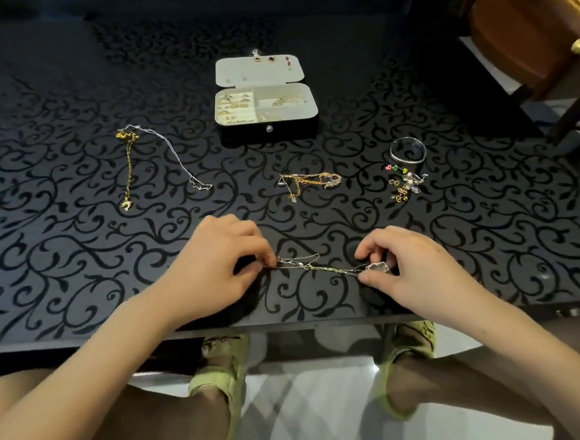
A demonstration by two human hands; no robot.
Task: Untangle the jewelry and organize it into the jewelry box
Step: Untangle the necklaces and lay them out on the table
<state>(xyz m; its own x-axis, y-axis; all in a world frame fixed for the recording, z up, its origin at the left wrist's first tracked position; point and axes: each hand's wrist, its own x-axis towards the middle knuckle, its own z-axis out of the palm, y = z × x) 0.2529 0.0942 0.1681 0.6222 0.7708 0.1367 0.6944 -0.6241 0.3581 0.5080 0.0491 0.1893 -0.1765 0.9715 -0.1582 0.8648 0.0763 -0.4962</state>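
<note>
1. The left hand [223,262] pinches one end of a thin tangled chain [314,269] between the thumb and the fingertips. The right hand [412,266] pinches the other end in the same way, beside a clear pendant [378,267].
2. The chain is stretched between the two hands, close to the near edge of the table [78,252]. I cannot tell if it lies on the surface or hangs just above it.
3. I judge that the chain is very light, limp and easy to break. It is better to hold it beside the knot and open the loops softly, not to pull hard on the ends. The pendant is the heaviest part, so it may swing.
4. Further away lie a gold tangle [313,180], a gold chain [128,169] with a silver chain [174,155] on the left, and on the right a bangle [408,161] near a pile of small earrings [404,186].
5. The jewelry box [269,133] stands open behind them, with rings and some gold pieces already in its compartments.
6. The table is black and glossy with a scroll pattern, which makes thin links hard to see. A wooden piece of furniture [526,31] stands at the far right, and a pale floor shows below.
</note>
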